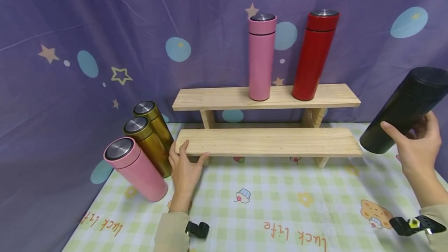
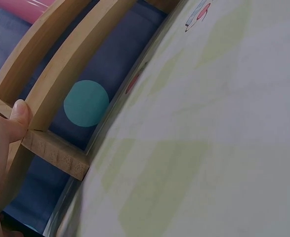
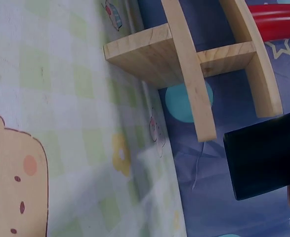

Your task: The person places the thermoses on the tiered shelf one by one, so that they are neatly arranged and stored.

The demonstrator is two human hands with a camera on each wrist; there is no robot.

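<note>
My right hand [image 1: 421, 143] grips a black thermos [image 1: 402, 110] around its lower half. The thermos is tilted, top leaning right, and held beside the right end of a two-tier wooden shelf [image 1: 269, 141]. In the right wrist view the black thermos [image 3: 266, 155] hangs off the lower board's end. My left hand [image 1: 185, 168] holds the left front corner of the lower board, thumb at the front edge and fingers over the top. The left wrist view shows that thumb [image 2: 19, 112] pressed on the wood. A pink thermos [image 1: 261, 61] and a red thermos [image 1: 315, 57] stand on the upper board.
Left of the shelf stand two gold thermoses, a front one [image 1: 150, 147] and a rear one [image 1: 159, 123], with another pink thermos [image 1: 140, 170] nearer. A checked cloth [image 1: 266, 205] covers the table. A purple curtain [image 1: 217, 11] hangs close behind the shelf.
</note>
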